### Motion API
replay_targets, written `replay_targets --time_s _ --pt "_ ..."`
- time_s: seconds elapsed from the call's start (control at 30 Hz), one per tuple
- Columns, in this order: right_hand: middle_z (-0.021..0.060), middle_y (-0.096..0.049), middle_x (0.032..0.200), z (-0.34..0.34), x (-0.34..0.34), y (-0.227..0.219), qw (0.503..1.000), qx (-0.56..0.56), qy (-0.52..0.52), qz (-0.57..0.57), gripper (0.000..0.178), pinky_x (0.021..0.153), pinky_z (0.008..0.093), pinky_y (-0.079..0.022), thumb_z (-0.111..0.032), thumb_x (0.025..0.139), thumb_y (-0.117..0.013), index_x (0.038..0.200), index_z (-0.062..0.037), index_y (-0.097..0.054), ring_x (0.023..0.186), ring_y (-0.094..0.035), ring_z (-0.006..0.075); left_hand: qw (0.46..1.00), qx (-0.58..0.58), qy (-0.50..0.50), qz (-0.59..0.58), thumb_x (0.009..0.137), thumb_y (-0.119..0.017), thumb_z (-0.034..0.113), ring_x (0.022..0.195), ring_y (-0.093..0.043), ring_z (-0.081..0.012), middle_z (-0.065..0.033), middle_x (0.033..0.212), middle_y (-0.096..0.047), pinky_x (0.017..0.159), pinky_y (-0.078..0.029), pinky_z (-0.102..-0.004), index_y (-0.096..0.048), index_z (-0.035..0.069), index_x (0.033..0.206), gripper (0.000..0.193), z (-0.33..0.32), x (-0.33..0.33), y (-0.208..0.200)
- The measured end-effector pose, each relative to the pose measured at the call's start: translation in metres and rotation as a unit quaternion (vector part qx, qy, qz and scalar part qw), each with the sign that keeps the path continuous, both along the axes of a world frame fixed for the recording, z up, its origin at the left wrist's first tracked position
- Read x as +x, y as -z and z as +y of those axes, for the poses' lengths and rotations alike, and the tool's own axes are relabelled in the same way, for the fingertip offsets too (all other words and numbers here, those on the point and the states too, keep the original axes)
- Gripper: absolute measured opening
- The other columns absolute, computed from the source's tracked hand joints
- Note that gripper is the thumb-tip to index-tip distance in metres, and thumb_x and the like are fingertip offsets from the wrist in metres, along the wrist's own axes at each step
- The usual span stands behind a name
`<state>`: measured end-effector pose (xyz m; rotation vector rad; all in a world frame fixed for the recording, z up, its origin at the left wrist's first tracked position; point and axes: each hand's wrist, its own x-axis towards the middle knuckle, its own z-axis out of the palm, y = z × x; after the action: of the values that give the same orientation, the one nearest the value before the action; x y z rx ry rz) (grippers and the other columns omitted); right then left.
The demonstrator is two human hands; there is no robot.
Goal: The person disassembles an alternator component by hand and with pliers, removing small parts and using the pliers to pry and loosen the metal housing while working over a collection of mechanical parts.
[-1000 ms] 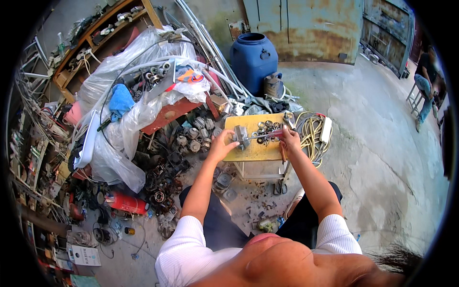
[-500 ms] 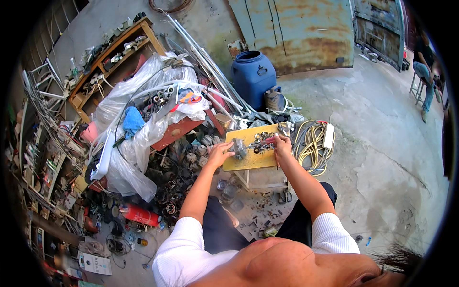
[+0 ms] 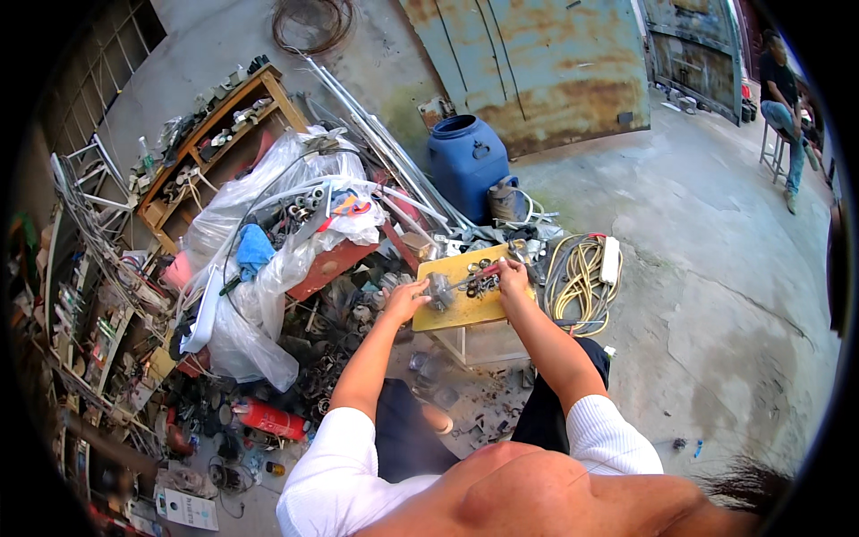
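Note:
A small yellow-topped table (image 3: 474,317) stands in front of my knees. At its left side my left hand (image 3: 406,300) is closed on a grey metal part (image 3: 439,291), which rests on or just over the top. My right hand (image 3: 513,277) grips the red handle of a screwdriver (image 3: 488,270). The screwdriver's shaft runs left to the metal part; where its tip touches is too small to make out. Several dark rings (image 3: 476,288) lie on the tabletop by the shaft.
Coiled yellow and grey cable with a white power strip (image 3: 610,260) lies right of the table. Behind stands a blue barrel (image 3: 467,170). Scrap, a plastic-covered heap (image 3: 259,336) and a red cylinder (image 3: 271,419) crowd the left. A person (image 3: 780,112) sits far right on a stool.
The view has shifted a little, so most things sit slightly differently in the picture. Both hands keep their hold on the metal part and the screwdriver.

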<state>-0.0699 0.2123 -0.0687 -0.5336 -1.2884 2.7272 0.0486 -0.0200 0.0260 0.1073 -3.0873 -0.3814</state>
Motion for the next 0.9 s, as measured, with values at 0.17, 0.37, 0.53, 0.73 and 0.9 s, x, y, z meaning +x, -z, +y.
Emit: replay_targets --time_s 0.17,0.37,0.53,0.73,0.9 --pt "-0.002 -0.061 0.081 0.009 -0.002 -0.01 0.999 0.0 -0.042 0.021 0.03 0.049 0.025 -0.037 -0.025 0.089 -0.075 0.112 -0.0125 -0.06 0.063 -0.053 0.0096 1.0 -0.006 0.004 0.001 0.087 -0.07 0.041 0.134 -0.049 -0.0253 0.0067 0.143 -0.055 0.112 -0.006 -0.0733 -0.058 0.037 0.137 0.051 0.003 -0.003 -0.005" --pt "0.0074 -0.067 0.095 0.009 0.025 -0.02 0.998 -0.025 -0.002 0.053 0.031 0.072 0.0272 -0.05 -0.017 0.09 -0.074 0.11 0.0014 -0.061 0.082 -0.063 0.0144 1.0 0.021 0.013 0.013 0.087 -0.07 0.042 0.133 -0.05 -0.0261 0.0057 0.143 -0.055 0.111 -0.007 -0.073 -0.058 0.035 0.137 0.051 -0.005 -0.001 -0.002" --pt "0.0045 -0.068 0.091 0.015 0.037 -0.03 0.999 -0.011 0.0 0.053 0.033 0.058 0.0242 -0.044 -0.026 0.09 -0.074 0.108 -0.001 -0.062 0.073 -0.06 0.0113 0.999 0.033 0.015 0.005 0.088 -0.07 0.041 0.135 -0.047 -0.0294 0.0007 0.145 -0.054 0.111 -0.006 -0.0699 -0.057 0.036 0.138 0.051 -0.001 0.001 0.001" --pt "-0.0033 -0.062 0.079 0.022 0.04 -0.03 0.998 -0.039 -0.044 0.014 0.024 0.053 0.022 -0.038 -0.026 0.094 -0.07 0.112 -0.0103 -0.068 0.062 -0.049 0.0075 1.0 0.017 0.013 0.006 0.091 -0.066 0.043 0.134 -0.048 -0.027 0.0051 0.146 -0.052 0.112 -0.005 -0.0727 -0.054 0.036 0.14 0.051 -0.004 0.0 0.003" --pt "-0.0016 -0.063 0.085 0.032 0.043 -0.014 0.998 -0.019 -0.06 0.016 0.028 0.052 0.0224 -0.039 -0.026 0.095 -0.068 0.118 -0.0106 -0.063 0.064 -0.051 0.0083 0.998 0.033 0.035 0.039 0.096 -0.061 0.041 0.135 -0.045 -0.0283 -0.0008 0.145 -0.053 0.113 -0.002 -0.0706 -0.053 0.035 0.143 0.048 -0.004 0.004 0.013"
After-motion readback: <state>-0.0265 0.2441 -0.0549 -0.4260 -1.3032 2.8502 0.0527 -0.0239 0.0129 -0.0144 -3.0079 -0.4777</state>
